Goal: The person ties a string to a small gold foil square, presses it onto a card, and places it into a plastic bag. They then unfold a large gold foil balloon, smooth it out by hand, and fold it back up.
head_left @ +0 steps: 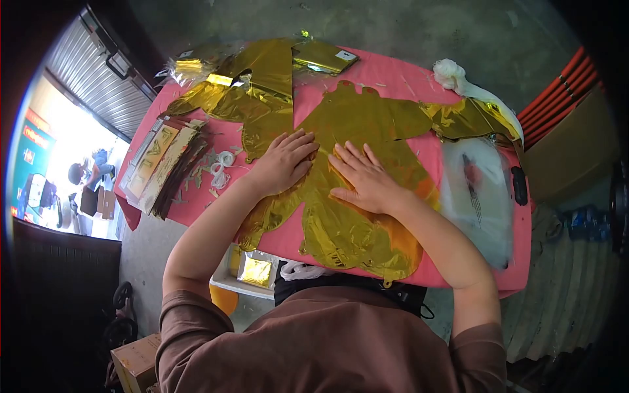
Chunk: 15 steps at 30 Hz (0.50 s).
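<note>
Flat gold foil sheets (347, 223) lie spread over the pink-covered table (517, 229). My left hand (285, 162) rests palm down on the foil left of centre, its fingers stretched out. To its right, my right hand (363, 177) presses flat on the same foil with fingers spread and the thumb apart. Neither hand holds anything. More gold foil (268, 72) is folded and creased beyond my left hand. Another foil piece (472, 120) reaches toward the right edge of the table.
Stacked printed packages (160, 160) and white string (223, 169) lie at the left. Clear plastic bags (475, 203) and a dark object (519, 185) lie at the right. A white bin (229, 283) holds a gold packet below the table edge. A person (98, 167) is outside, far left.
</note>
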Tool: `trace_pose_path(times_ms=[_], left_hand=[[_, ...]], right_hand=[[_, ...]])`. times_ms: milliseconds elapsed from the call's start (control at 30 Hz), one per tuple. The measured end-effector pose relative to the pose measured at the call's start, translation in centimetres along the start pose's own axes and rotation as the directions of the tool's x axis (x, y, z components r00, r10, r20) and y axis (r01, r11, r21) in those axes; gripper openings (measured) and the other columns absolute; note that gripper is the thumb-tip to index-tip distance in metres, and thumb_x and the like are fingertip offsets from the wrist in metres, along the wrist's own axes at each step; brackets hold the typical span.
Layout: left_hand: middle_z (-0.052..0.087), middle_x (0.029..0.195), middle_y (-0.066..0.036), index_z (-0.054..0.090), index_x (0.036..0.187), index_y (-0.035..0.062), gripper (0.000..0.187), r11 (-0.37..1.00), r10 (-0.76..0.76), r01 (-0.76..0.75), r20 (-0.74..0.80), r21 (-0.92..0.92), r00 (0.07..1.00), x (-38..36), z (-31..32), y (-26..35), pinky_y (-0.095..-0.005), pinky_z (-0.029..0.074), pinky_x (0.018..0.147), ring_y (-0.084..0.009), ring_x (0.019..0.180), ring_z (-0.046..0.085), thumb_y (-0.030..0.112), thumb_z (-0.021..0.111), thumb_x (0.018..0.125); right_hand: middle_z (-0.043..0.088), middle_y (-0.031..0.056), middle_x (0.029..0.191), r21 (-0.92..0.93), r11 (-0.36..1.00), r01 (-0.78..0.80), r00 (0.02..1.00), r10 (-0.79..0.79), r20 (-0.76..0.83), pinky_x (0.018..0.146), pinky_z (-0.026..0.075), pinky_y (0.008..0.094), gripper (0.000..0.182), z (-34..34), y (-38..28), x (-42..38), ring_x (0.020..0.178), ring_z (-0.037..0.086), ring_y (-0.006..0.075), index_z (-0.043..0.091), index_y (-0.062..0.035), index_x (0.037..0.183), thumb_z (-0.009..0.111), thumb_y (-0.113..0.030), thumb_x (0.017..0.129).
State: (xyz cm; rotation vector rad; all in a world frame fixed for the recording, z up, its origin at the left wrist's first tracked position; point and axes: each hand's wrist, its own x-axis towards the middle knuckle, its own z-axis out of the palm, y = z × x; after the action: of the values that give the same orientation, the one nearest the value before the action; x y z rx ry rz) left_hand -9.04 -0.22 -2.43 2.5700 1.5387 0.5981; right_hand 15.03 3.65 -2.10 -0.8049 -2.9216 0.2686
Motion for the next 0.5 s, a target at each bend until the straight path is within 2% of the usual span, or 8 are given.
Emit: trace_pose_path(times_ms=[100, 167, 433, 500], left_hand=[[0.043, 0.134, -0.012, 0.046, 0.125, 0.0074, 0.041, 1.000, -0.004, 0.004, 0.020, 0.010, 1.000, 0.0, -0.2, 0.1, -0.0445, 0.025, 0.107, -0.0294, 0.129, 0.035, 0.022, 0.051, 0.087], [0.042, 0.135, -0.012, 0.045, 0.126, 0.0058, 0.043, 0.997, -0.044, 0.044, 0.006, -0.058, 0.999, 0.0, -0.2, 0.2, -0.0452, 0.025, 0.107, -0.0288, 0.129, 0.035, 0.022, 0.051, 0.087], [0.041, 0.136, -0.013, 0.044, 0.127, 0.0057, 0.043, 1.000, -0.019, 0.019, 0.036, 0.007, 0.999, 0.0, 0.0, -0.2, -0.0434, 0.025, 0.107, -0.0291, 0.131, 0.032, 0.020, 0.051, 0.088], [0.041, 0.136, -0.013, 0.044, 0.127, 0.0057, 0.042, 1.000, -0.027, 0.027, 0.041, 0.003, 0.999, -0.1, 0.0, -0.2, -0.0435, 0.025, 0.107, -0.0291, 0.131, 0.033, 0.021, 0.050, 0.088]], right_hand=[[0.019, 0.0160, 0.148, 0.040, 0.999, 0.016, 1.000, -0.015, -0.013, 0.113, 0.009, 0.0438, 0.072, 0.1, 0.8, 0.4, 0.139, 0.013, 0.0296, 0.026, -0.0077, 0.141, 0.041, -0.055, 0.089], [0.019, 0.0157, 0.148, 0.043, 0.999, 0.017, 1.000, -0.017, -0.002, 0.113, 0.009, 0.0433, 0.072, 0.1, 1.3, 0.8, 0.139, 0.013, 0.0295, 0.026, -0.0083, 0.141, 0.042, -0.055, 0.089], [0.019, 0.0145, 0.149, 0.075, 0.997, 0.027, 1.000, -0.027, 0.005, 0.113, 0.009, 0.0425, 0.069, 0.4, 2.1, 1.5, 0.139, 0.013, 0.0285, 0.027, -0.0112, 0.142, 0.044, -0.052, 0.089], [0.020, 0.0136, 0.149, 0.024, 0.998, 0.053, 0.997, -0.051, -0.050, 0.113, 0.009, 0.0423, 0.068, 0.5, 2.1, 1.2, 0.139, 0.014, 0.0277, 0.027, -0.0119, 0.142, 0.045, -0.050, 0.089]])
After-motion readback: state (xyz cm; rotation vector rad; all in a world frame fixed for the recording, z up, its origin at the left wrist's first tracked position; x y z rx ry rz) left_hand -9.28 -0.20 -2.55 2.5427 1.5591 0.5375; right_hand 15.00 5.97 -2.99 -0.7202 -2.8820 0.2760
